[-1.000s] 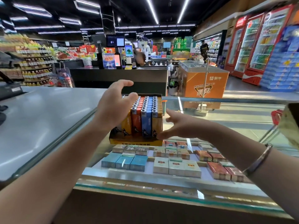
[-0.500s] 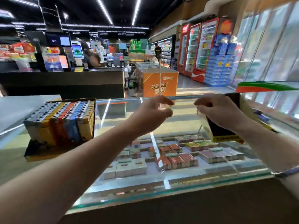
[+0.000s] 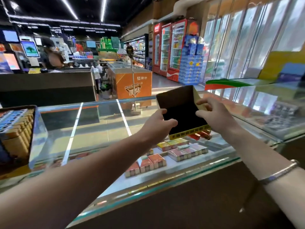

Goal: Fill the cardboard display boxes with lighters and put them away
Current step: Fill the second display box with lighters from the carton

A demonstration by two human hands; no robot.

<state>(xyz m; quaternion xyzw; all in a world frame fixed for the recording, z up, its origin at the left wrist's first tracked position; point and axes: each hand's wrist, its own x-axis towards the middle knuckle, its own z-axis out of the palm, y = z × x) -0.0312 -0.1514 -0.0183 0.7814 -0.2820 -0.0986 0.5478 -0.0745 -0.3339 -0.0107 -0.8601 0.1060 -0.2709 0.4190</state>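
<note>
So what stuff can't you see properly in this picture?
- Filled display box: head view, cut off by the left edge.
- Empty display box: both hands cover its near corners.
- Packets under the glass counter: labels blurred by glare.
- Left hand, right hand: fingertips behind the box.

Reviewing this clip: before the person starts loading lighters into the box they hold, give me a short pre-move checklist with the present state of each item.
1. Empty display box held by both hands: ok; left hand grips its left edge, right hand its right wall.
2. Box interior free of lighters: ok, it looks dark and bare.
3. Box resting flat on the glass counter: cannot tell; it tilts toward the camera.
4. A hand free to pick lighters: not ok, both are on the box.
5. Loose lighters within reach: cannot tell; none in view outside the filled display box at far left.
</note>
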